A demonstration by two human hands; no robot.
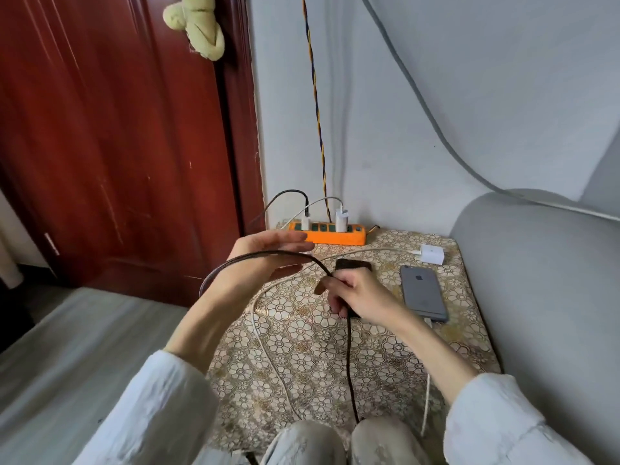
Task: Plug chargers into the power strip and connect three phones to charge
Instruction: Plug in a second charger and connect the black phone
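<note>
Head view, looking down at a low table (385,364) covered in a floral cloth, set in a corner between a red door (117,146) and a grey sofa (553,297). At the table's far edge lies an orange power strip (349,237) with two white chargers (342,220) plugged into it, one near its left end and one near the middle. A third white charger (432,254) lies loose on the cloth, well apart from the strip, with a white cable attached.

The left hand (268,260) is raised above the table, fingers straight and spread; a black cable (268,255) arcs across its palm, draped rather than gripped, as far as can be seen. The right hand (355,293) rests lower, fingers curled around a dark phone (354,265), and seems to pinch the black cable's end at it; the plug itself is hidden. A grey phone (424,297) lies face down just right of that hand, a white cable meeting its near end. A third phone is not visible.

The step in hand looks like connecting the black cable to the dark phone. Next, the plug probably needs lining up with the port and a gentle push, with slack kept in the cable. The loose charger apparently has yet to go into the strip.
</note>
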